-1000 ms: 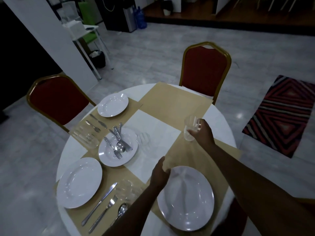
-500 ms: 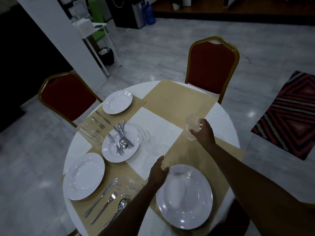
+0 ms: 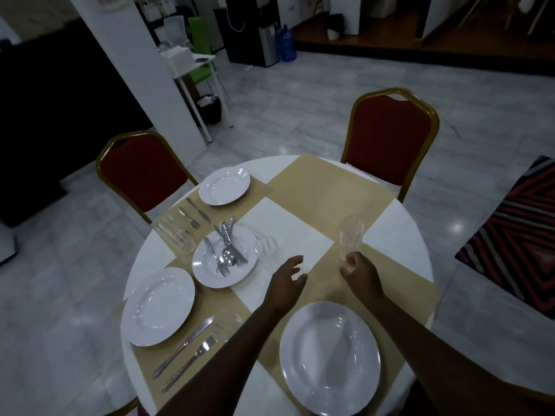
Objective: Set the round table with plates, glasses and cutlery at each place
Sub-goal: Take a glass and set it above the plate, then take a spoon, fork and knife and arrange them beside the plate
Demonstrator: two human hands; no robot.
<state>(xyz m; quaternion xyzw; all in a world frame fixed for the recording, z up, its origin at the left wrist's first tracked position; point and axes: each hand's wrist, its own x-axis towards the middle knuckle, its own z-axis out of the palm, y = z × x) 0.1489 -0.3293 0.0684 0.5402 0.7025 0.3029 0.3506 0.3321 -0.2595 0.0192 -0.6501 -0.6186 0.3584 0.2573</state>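
- The right hand (image 3: 359, 273), which gripped the glass (image 3: 350, 235) half a second ago, now sits just below it at centre right, fingers loosely curled; whether they touch it, I cannot tell.
- The glass stands upright on the tan mat (image 3: 390, 283).
- The left hand (image 3: 286, 279) has lifted off the near plate (image 3: 330, 358), fingers spread.

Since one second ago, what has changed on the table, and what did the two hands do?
The right hand set the glass down upright on the placemat and let go; its fingers are now just clear of the base. The left hand lifted off the near plate rim and opened, reaching forward. The plates, cutlery and other glasses stayed put.
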